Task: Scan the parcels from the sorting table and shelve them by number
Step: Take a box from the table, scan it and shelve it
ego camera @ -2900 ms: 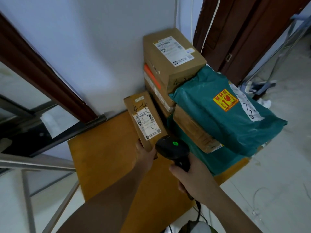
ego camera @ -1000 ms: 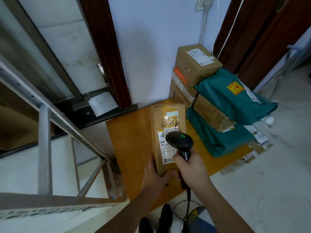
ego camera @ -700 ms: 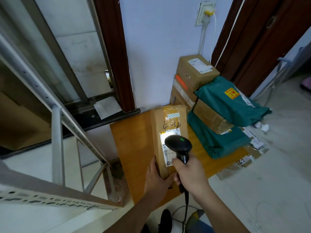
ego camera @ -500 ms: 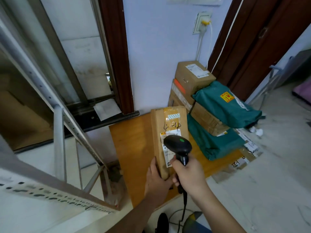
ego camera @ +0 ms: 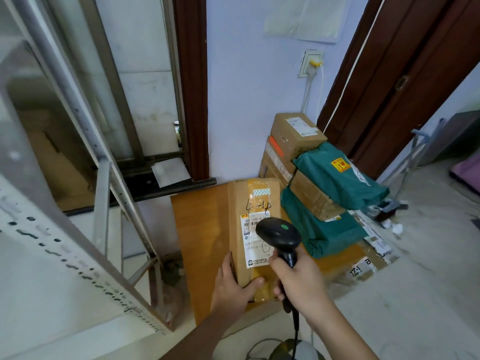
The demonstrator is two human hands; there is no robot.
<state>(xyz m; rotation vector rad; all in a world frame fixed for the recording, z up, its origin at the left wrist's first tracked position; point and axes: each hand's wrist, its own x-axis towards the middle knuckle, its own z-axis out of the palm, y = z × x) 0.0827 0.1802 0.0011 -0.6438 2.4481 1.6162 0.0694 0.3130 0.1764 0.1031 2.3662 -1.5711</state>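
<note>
My left hand grips the near end of a long brown cardboard parcel, held above the orange sorting table. The parcel carries a white shipping label and the handwritten number 4-4. My right hand grips the handle of a black barcode scanner, whose head hangs over the label with a green light on top. The scanner head hides part of the label.
At the table's back right stand stacked brown boxes and green mailing bags. A grey metal shelf frame fills the left side. Flattened cardboard lies on the floor at right, beside a dark wooden door.
The parcel has been lifted from the table's back and turned lengthwise towards me. The view has pulled back and up. The scanner stays over the label.
</note>
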